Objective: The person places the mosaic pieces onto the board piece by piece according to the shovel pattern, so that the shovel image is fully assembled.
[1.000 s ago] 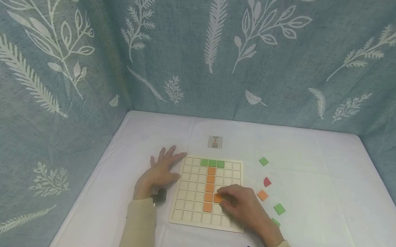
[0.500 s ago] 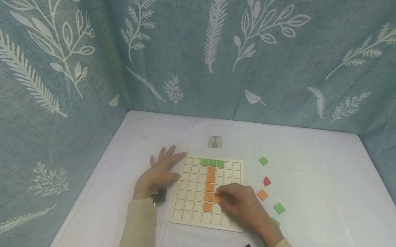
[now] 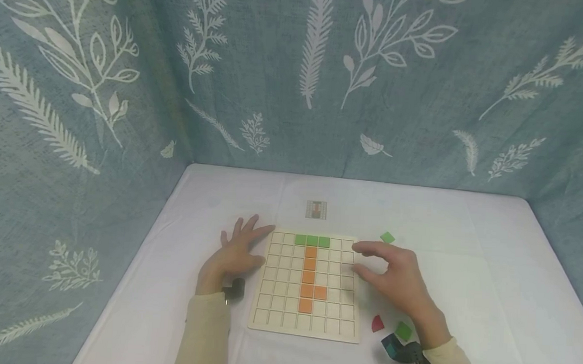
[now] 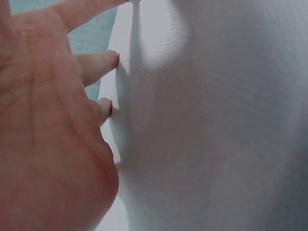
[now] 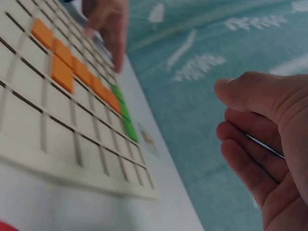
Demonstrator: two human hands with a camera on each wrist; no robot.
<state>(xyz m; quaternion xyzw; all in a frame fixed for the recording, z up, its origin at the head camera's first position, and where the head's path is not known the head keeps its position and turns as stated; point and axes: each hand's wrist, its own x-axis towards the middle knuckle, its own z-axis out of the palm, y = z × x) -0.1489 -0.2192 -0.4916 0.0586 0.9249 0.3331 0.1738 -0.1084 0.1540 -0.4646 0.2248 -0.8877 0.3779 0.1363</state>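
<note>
A pale square grid board (image 3: 278, 302) lies on the table. Three green tiles (image 3: 312, 241) fill part of its far row, and a column of orange tiles (image 3: 309, 264) runs toward the near side. One more orange tile (image 3: 320, 293) sits in the cell right of that column. My left hand (image 3: 236, 255) rests at the board's left edge, fingers spread; the left wrist view shows its palm (image 4: 53, 115). My right hand (image 3: 404, 279) hovers by the board's right edge, thumb and forefinger apart. Nothing is between its fingers in the right wrist view.
Beyond the board lies a small patterned card (image 3: 316, 209). Loose pieces lie to the right: a green tile (image 3: 388, 237) behind my right hand, a red quarter-round piece (image 3: 377, 323) and another green tile (image 3: 404, 331) near the wrist. A patterned curtain (image 3: 286, 84) hangs behind the table.
My right hand has let go of the orange tile and moved away to the right, now covering some loose pieces. The tile stays in its cell. My left hand has not moved.
</note>
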